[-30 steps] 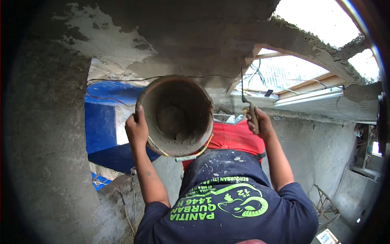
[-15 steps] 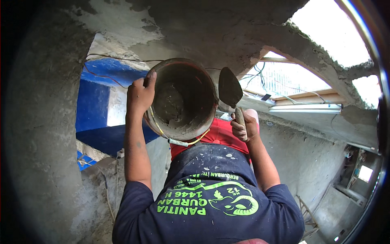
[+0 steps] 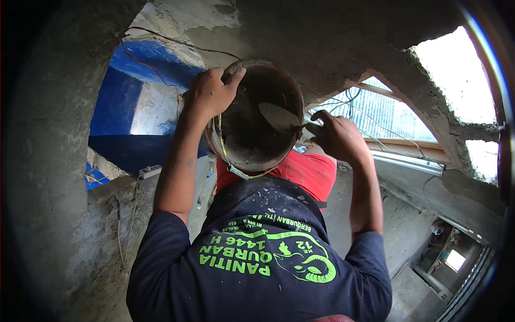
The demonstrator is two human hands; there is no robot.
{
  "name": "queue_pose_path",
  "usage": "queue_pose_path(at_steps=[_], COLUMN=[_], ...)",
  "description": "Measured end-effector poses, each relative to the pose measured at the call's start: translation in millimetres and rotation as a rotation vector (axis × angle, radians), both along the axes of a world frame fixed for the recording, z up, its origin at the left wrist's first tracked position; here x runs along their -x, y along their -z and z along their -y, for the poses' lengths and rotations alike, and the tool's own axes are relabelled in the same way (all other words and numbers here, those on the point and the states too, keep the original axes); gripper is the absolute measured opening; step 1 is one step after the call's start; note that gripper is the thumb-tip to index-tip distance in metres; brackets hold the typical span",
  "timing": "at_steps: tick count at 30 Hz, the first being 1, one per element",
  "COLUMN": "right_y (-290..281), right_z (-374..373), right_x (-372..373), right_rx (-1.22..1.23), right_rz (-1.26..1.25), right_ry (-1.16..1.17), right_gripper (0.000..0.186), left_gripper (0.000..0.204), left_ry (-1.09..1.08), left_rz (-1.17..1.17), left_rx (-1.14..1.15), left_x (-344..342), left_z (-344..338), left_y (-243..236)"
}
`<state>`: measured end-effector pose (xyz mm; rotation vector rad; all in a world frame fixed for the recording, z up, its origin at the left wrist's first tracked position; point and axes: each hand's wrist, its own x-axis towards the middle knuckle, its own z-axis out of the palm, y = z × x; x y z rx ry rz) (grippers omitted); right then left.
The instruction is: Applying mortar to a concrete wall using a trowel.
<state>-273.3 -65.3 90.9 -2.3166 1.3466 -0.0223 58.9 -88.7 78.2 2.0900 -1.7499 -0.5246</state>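
Note:
A round, mortar-smeared bucket (image 3: 256,150) is held tilted in front of me, its mouth facing up toward the view. My left hand (image 3: 214,92) grips its rim at the upper left, thumb over the edge. At the opposite rim my right hand (image 3: 339,135) is closed on a trowel (image 3: 278,116); the blade reaches inside the bucket mouth, and the fingers hide most of the handle. Shadow makes the bucket's contents hard to make out. Its wire bail with a pale grip (image 3: 237,172) hangs on the near side.
Rough plastered concrete (image 3: 322,48) spans above and beyond the bucket. A loose cable (image 3: 182,44) runs behind it. A fluorescent tube (image 3: 407,162) and an opening with wooden framing lie at right. A power strip (image 3: 150,172) and a blue surface (image 3: 115,102) are at left.
The trowel has moved left from beside the bucket into its mouth, its blade turned sideways. The bucket has shifted slightly right and up, with my left hand still on its rim.

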Motion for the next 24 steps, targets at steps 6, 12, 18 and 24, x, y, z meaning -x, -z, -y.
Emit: queue_pose_path(at_steps=[6,12,18,24], right_y=[-31.0,-41.0,-51.9,-14.3], right_z=[19.9,-15.3,49.6,33.2], right_x=[-44.0,-64.0,-81.4,-94.6], right_rx=[0.240,0.330,-0.194,-0.042], right_rz=[-0.303,-0.264,-0.493,-0.452], right_ry=[-0.253,-0.710,-0.493,-0.639], right_gripper=[0.012,0.008,0.017,0.015], left_gripper=[0.060,0.053,0.053,0.055], left_ry=[0.021,-0.013,-0.002,0.011], left_rz=[0.040,0.045,0.013,0.015], left_rx=[-0.032,-0.049,-0.027,0.002], left_x=[22.9,26.5,26.4,25.0], left_z=[-5.4,-8.8,-9.7,-12.8], left_y=[-13.0,-8.7,-8.8,-6.5])
